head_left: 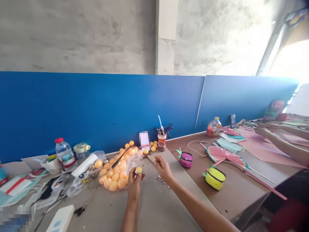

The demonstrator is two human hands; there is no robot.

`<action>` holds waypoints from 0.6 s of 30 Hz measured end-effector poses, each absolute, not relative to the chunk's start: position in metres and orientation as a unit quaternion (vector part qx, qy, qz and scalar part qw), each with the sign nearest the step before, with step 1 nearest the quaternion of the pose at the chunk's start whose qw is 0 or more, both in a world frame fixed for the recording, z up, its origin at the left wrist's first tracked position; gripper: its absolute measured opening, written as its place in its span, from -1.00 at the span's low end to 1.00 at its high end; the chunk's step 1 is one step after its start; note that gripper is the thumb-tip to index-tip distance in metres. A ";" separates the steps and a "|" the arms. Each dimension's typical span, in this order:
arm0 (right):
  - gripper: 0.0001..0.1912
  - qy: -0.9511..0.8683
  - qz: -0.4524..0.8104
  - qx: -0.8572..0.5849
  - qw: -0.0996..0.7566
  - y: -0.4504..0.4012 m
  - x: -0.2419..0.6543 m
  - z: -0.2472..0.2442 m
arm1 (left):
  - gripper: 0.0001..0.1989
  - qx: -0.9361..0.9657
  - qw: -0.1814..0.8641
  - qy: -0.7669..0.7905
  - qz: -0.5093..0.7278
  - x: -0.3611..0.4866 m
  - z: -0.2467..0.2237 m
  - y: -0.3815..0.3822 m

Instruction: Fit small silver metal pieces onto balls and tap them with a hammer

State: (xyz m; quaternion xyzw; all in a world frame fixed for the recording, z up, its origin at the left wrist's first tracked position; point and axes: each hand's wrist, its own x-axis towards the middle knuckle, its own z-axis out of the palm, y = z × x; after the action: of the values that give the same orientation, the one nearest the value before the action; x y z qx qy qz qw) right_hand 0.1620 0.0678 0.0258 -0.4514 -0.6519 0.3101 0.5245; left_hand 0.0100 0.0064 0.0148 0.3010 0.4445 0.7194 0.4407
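Observation:
My left hand (pixel 135 181) is closed around a small round metal-rimmed piece (pixel 138 170) with a yellowish top. To its right, my right hand (pixel 163 167) pinches a thin wooden stick (pixel 151 158), whose far end points toward a small dark item on the table. Many orange balls (pixel 115 177) lie left of my left hand, partly under clear plastic. Several small shiny metal bits (pixel 161 179) rest on the grey table (pixel 154 206) just below my right hand. A small reddish-brown jar (pixel 161 146) stands beyond that hand.
A cup of pens (pixel 162 137) stands by the blue partition (pixel 96 109). Bottle (pixel 66 154), cables and plastic fill the left. Purple (pixel 186 159) and yellow (pixel 215 178) pouches lie right, near pink paper fans (pixel 224 154). Another person's arms (pixel 282 143) reach in at far right.

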 end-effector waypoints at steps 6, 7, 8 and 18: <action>-0.66 -0.691 0.354 -0.391 0.495 0.047 0.143 0.007 | -0.54 0.309 0.474 0.438 0.698 0.018 0.018 0.000; -0.64 -0.701 0.338 -0.392 0.492 0.046 0.143 0.005 | -0.55 0.312 0.476 0.437 0.696 0.018 0.019 -0.001; -0.64 -0.713 0.318 -0.392 0.487 0.045 0.144 0.003 | -0.56 0.313 0.481 0.433 0.695 0.018 0.019 -0.001; -0.73 -0.704 0.214 -0.463 0.494 0.067 0.189 0.015 | -0.50 0.298 0.504 0.438 0.682 0.018 0.013 0.004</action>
State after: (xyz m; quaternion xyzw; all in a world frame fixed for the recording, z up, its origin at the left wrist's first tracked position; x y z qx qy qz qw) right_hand 0.1890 0.0671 0.0148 -0.4626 -0.7043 0.2135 0.4944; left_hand 0.0182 0.0039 0.0131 0.2984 0.4382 0.6818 0.5041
